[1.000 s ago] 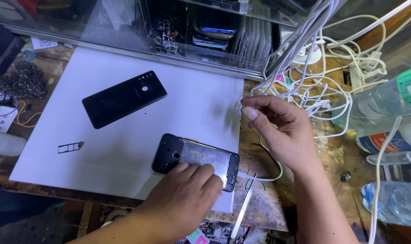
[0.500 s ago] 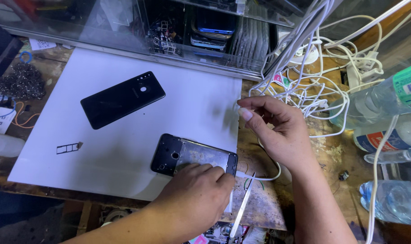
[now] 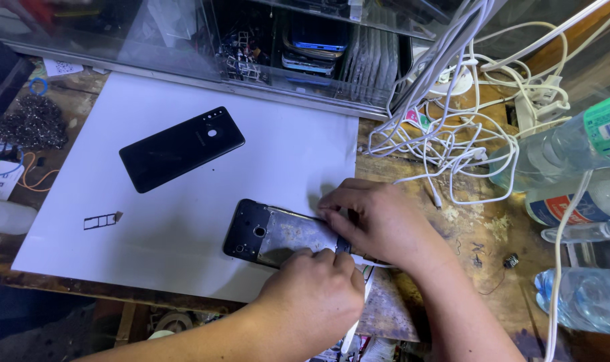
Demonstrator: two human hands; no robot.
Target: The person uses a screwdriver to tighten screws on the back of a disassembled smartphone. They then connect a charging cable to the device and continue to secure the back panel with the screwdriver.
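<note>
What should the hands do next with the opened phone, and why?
Probably lift gently at the phone's right end. Both hands already meet there: the left hand presses its near edge, and the right hand covers that end with fingertips on top. The black back cover lies apart on the white sheet, so the inside is exposed.

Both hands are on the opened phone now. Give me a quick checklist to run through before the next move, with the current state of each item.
1. Opened phone lies flat on the white sheet: ok.
2. Left hand steadies its near edge: ok, fingers on the frame.
3. Right hand on the phone's right end: ok, but what its fingertips grip is hidden, cannot tell.
4. Black back cover set aside, apart from the work: ok.
5. SIM tray parked on the sheet, apart from both hands: ok.
6. White cables kept off the phone: not ok, the tangle lies just behind the right hand.
</note>
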